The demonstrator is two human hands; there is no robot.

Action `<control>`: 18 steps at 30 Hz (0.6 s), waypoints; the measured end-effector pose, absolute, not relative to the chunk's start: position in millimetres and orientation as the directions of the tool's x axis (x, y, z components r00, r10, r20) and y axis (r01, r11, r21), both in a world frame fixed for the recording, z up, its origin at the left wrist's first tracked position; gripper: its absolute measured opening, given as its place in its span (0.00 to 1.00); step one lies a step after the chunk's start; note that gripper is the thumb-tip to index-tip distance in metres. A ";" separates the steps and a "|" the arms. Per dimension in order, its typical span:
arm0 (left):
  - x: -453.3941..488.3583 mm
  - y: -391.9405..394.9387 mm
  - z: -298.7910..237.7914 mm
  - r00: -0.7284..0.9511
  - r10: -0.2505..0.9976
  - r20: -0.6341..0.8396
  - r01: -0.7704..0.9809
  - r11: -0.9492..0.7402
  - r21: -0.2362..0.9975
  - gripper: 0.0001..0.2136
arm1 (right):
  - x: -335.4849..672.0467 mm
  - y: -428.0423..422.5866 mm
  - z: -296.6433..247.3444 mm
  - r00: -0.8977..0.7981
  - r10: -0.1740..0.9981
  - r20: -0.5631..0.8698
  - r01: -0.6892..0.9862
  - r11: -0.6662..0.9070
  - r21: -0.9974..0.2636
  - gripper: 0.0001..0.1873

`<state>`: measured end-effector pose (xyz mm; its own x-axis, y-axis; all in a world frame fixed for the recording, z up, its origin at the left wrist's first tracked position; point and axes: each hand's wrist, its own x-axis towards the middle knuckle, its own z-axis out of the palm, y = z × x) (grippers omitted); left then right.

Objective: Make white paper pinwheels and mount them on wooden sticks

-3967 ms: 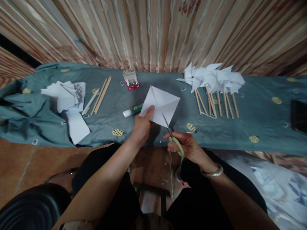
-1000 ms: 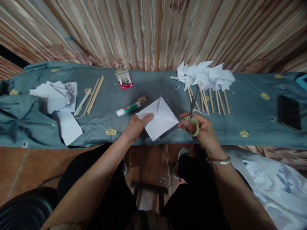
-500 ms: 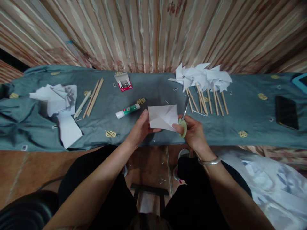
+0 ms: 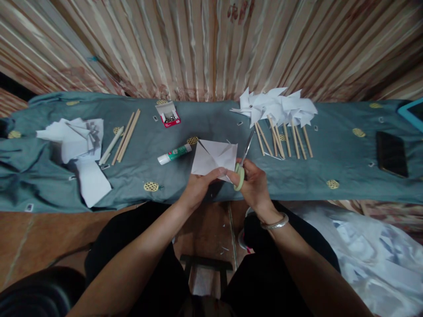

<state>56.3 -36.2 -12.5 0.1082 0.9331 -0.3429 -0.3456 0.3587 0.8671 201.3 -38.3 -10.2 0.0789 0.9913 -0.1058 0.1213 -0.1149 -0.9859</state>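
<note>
A creased white paper square is held up over the near edge of the table. My left hand pinches its lower edge. My right hand grips green-handled scissors, whose blades point up and away beside the paper's right side, and its fingertips also touch the paper's lower right corner. A silver bangle sits on my right wrist.
On the teal cloth lie a glue stick, a small red box of pins, wooden sticks, scrap paper at the left, several white pinwheels on sticks, and a dark phone at the right. A striped curtain hangs behind.
Earlier the scissors were cutting into the paper's lower corner. Since then my right hand swung out right with the scissors, then came back to the paper, which has turned in my hands.
</note>
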 end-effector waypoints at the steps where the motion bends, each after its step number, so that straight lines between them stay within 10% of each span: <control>1: 56.9 -35.7 -11.7 0.082 0.936 -0.341 -0.354 0.347 0.869 0.17 | 201.5 -37.9 -10.4 0.077 0.990 -0.116 0.109 -0.124 -0.986 0.20; 18: 42.5 -16.7 -6.5 -0.174 0.971 -0.162 -0.259 0.113 0.959 0.17 | 209.4 -49.7 -4.5 -0.273 0.929 -0.248 0.021 -0.252 -0.968 0.22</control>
<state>42.5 -16.7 -6.5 -0.1739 0.9714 -0.1616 -0.2589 0.1132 0.9593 209.4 -49.7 -4.5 -0.2732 0.9294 -0.2479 0.0210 -0.2519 -0.9675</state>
